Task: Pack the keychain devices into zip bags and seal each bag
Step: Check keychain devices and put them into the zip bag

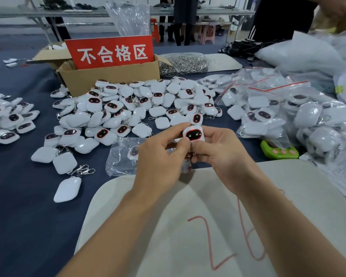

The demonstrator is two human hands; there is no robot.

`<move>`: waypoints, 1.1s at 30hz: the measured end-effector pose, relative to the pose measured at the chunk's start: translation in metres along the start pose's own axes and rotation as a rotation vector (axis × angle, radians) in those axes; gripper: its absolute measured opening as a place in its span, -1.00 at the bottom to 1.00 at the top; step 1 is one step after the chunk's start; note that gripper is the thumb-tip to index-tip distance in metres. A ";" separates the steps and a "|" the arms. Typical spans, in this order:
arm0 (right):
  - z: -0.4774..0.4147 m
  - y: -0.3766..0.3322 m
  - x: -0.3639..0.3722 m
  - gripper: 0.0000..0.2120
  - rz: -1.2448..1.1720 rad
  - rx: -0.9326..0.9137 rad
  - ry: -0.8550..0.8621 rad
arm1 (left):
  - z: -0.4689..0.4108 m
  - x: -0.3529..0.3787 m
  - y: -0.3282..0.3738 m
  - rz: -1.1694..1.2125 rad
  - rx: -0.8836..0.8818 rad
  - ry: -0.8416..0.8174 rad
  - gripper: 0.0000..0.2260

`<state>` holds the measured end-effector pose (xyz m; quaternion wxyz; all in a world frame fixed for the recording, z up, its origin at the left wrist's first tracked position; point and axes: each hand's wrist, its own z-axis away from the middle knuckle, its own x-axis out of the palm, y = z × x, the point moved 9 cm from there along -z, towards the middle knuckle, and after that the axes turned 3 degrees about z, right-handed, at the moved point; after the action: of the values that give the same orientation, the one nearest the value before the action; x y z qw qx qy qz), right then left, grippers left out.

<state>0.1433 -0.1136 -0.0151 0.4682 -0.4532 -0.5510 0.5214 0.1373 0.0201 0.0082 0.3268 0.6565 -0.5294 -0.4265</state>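
Note:
Both my hands hold one white keychain device (pixel 194 133) with a dark red-rimmed face above the table's middle. My left hand (pixel 160 156) pinches its left edge with thumb and fingers. My right hand (pixel 218 150) grips its right side and lower part, where a metal clasp hangs between my fingers. A clear zip bag (pixel 119 156) with one device inside lies flat just left of my hands. A large heap of loose devices (pixel 132 108) covers the blue cloth beyond.
A cardboard box (pixel 108 76) with a red sign stands at the back. Sealed bags of devices (pixel 288 108) pile up on the right beside a green gadget (pixel 278 151). A smaller pile of devices (pixel 6 118) lies at far left. A white board (pixel 188 226) marked in red sits near me.

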 end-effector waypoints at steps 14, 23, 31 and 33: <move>0.007 -0.027 -0.027 -0.76 0.255 -0.301 0.366 | -0.001 -0.013 -0.004 -0.177 0.009 0.119 -0.76; 0.002 -0.012 -0.026 -0.80 0.098 -0.114 0.350 | 0.000 -0.015 -0.002 0.016 0.043 0.111 -0.50; 0.005 0.003 -0.019 -0.76 0.023 0.069 0.219 | 0.001 -0.014 -0.002 -0.079 0.049 0.014 -0.74; 0.006 0.003 -0.020 -0.66 0.056 0.062 0.231 | 0.000 -0.016 -0.006 -0.071 0.005 0.024 -0.81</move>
<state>0.1408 -0.1341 -0.0192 0.5275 -0.5107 -0.4644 0.4952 0.1389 0.0369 0.0062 0.3161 0.6809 -0.5028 -0.4286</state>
